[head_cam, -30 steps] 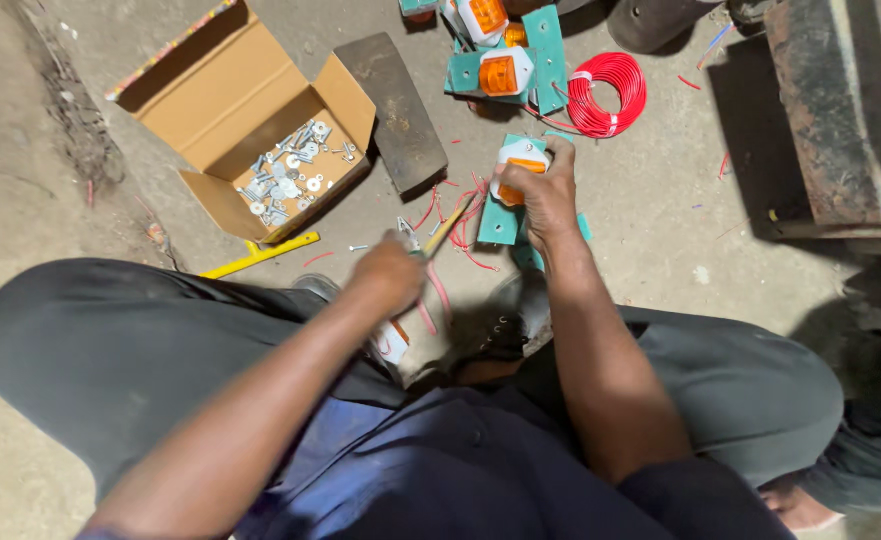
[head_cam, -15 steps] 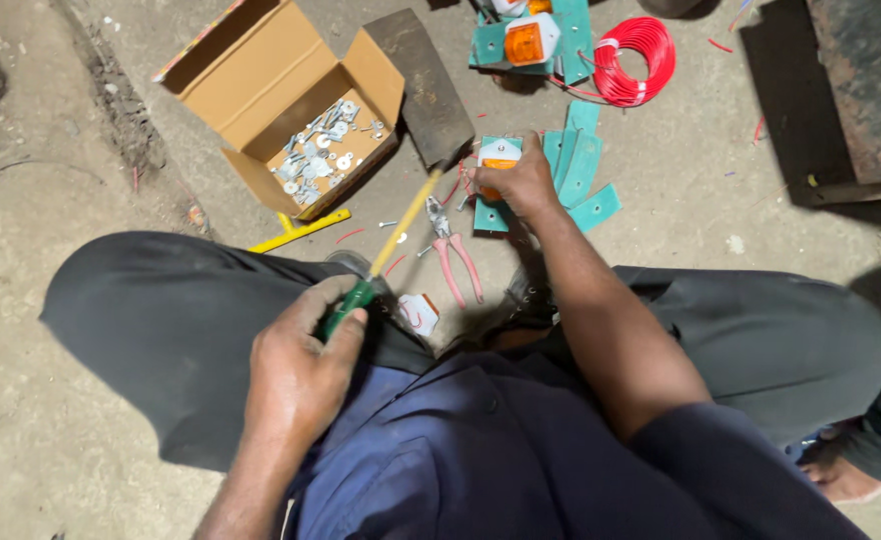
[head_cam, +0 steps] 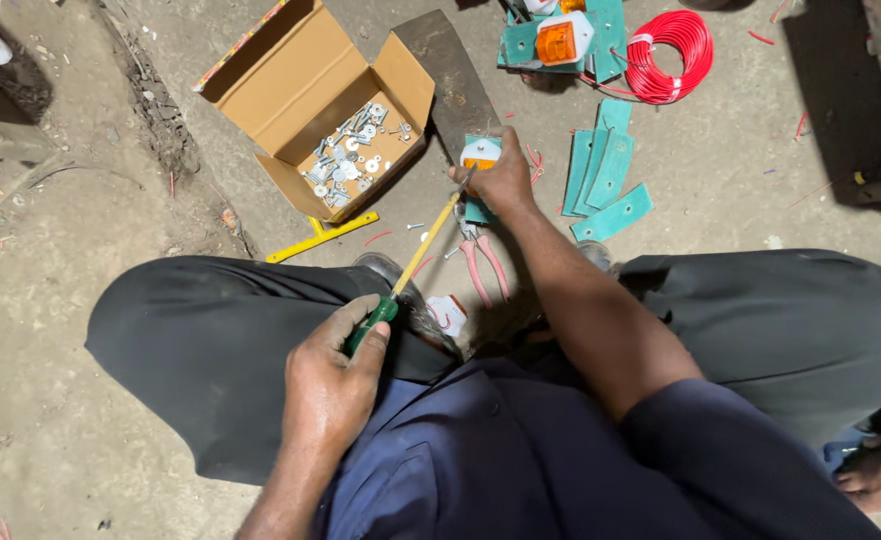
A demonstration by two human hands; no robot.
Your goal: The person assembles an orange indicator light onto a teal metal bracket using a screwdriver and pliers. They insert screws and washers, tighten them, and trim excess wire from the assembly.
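My left hand point(head_cam: 336, 385) is closed around the green handle of the screwdriver point(head_cam: 401, 282), near my lap. Its yellow shaft slants up to the teal lamp unit point(head_cam: 479, 160) on the floor, right of the cardboard box point(head_cam: 311, 80). My right hand point(head_cam: 506, 180) grips that unit.

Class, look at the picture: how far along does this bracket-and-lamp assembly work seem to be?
Done: one orange lamp sits on a teal bracket. In hand: the left hand grips a screwdriver; the right hand holds another lamp unit. Left: loose teal brackets lie bare.
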